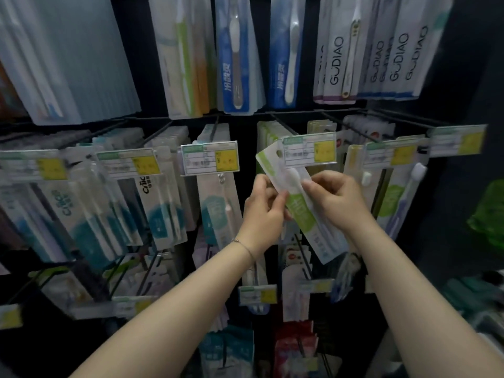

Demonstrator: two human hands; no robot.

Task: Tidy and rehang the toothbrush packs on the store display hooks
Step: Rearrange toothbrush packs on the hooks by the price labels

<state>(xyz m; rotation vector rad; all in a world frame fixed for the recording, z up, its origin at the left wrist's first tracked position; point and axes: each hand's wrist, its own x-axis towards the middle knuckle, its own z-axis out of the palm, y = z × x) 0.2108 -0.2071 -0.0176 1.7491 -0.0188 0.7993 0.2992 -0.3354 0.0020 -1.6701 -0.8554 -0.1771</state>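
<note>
A green-and-white toothbrush pack (301, 211) is tilted, its top end up left under a price tag (309, 150), its bottom end down right. My left hand (263, 211) pinches the pack's left edge. My right hand (335, 197) pinches the pack's right side near the middle. The pack's hang hole sits close to the tip of the black display hook (281, 124) behind the price tag; whether it is on the hook is hidden. More green packs (268, 133) hang further back on that hook.
Rows of toothbrush packs hang on black hooks all around, each with a yellow-and-white price tag: blue-teal packs (163, 211) at left, GUDIAO packs (338, 58) above right, red packs (296, 347) below. A green plastic bag (491, 214) is at the right edge.
</note>
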